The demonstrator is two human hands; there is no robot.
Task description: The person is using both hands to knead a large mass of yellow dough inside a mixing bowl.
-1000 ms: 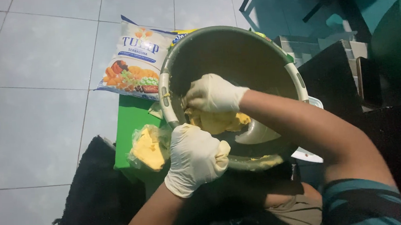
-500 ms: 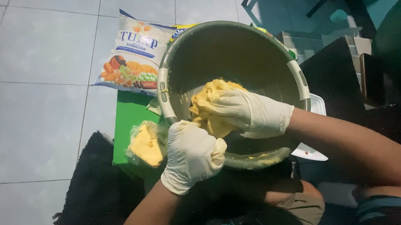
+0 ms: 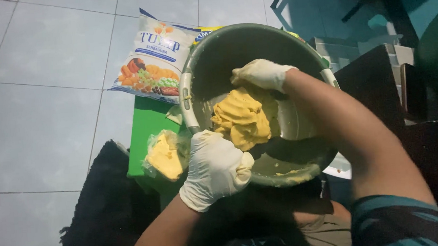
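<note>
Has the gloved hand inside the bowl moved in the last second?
Yes. The right hand has slid from the near left rim of the bowl, close to the left hand, across the yellow dough toward the far side.

A home is suggested, most likely a kitchen floor or a nearby room, though the dim view leaves the exact room unclear. The work is done low down, over a floor of pale square tiles [image 3: 38, 73] with a dark rug [image 3: 103, 211] laid on it. Food is being prepared by hand: yellow dough [image 3: 241, 117] is seen in a large metal bowl [image 3: 210, 62], a printed flour bag [image 3: 154, 58] lies flat beside it, and a low green stool [image 3: 146, 130] carries a plastic-wrapped yellow block [image 3: 165, 155].
</note>
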